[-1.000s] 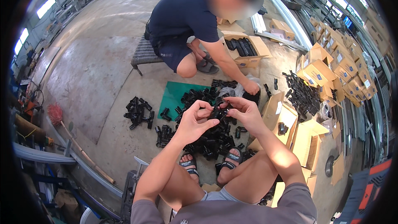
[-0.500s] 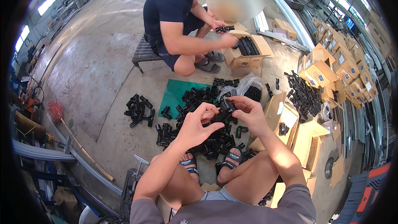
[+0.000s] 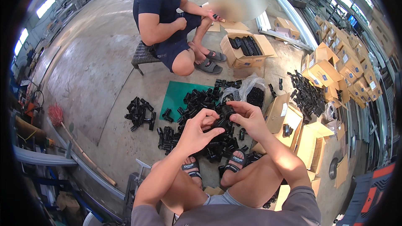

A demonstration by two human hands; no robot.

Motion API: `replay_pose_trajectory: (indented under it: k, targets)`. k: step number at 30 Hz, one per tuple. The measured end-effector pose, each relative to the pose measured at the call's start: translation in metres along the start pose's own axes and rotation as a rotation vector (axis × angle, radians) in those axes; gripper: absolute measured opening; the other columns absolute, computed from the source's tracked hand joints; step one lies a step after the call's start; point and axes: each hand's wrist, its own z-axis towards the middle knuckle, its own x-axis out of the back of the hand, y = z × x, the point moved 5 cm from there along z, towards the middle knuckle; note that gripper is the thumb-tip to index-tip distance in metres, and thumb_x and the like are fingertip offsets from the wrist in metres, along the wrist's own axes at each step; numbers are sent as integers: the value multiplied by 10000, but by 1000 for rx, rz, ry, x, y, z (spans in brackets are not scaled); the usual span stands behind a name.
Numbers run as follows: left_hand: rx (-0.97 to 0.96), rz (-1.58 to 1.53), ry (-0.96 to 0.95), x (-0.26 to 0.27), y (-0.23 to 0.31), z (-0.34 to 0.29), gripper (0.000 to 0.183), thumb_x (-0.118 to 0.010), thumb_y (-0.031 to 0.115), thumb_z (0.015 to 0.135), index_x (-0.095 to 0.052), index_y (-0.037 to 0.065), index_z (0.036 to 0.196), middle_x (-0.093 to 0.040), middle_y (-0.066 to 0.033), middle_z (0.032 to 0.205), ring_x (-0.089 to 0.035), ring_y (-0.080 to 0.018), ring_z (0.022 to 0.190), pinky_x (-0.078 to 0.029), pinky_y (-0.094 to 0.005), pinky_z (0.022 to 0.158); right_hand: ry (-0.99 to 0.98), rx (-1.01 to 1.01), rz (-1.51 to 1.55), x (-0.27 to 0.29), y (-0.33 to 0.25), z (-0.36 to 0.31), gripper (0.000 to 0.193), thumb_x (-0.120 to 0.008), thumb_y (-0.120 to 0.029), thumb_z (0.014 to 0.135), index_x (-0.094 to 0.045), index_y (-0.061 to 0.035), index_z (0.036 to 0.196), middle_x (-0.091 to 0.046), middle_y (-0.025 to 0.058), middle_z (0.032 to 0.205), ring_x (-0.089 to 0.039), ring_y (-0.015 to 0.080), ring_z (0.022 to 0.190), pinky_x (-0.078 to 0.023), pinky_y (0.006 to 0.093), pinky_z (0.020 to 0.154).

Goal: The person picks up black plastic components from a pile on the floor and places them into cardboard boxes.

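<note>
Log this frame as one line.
left hand: gripping black fitting | right hand: gripping same fitting | below: pile of black fittings on floor

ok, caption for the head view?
Both hands, left hand and right hand, hold a black plastic fitting above a floor pile.

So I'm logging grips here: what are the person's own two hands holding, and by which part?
Both hands share one small black plastic fitting: left hand pinches its lower left end, right hand its upper right.
</note>
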Motion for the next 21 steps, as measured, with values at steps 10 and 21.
replay_pose_trajectory:
  k: [10, 21]
  targets:
    - [98, -82, -32, 2, -7, 4, 393, -747, -43, 861, -497, 30, 1156, -705, -93, 1090, -668, -142, 1028, -543, -298, 907, 64, 111, -261, -4, -10, 3, 461, -757, -102, 876, -625, -12, 1308, -739, 100, 1071, -679, 133, 971, -527, 301, 891]
    - [258, -487, 74, 24, -26, 19, 345, -727, -25, 876, -516, 47, 1140, -707, -156, 1122, -703, -216, 1017, -561, -330, 915, 169, 66, -93, 48, 24, 65, 442, -560, -312, 1038, -581, 14, 1335, -717, 111, 1119, -665, 141, 922, -510, 273, 795]
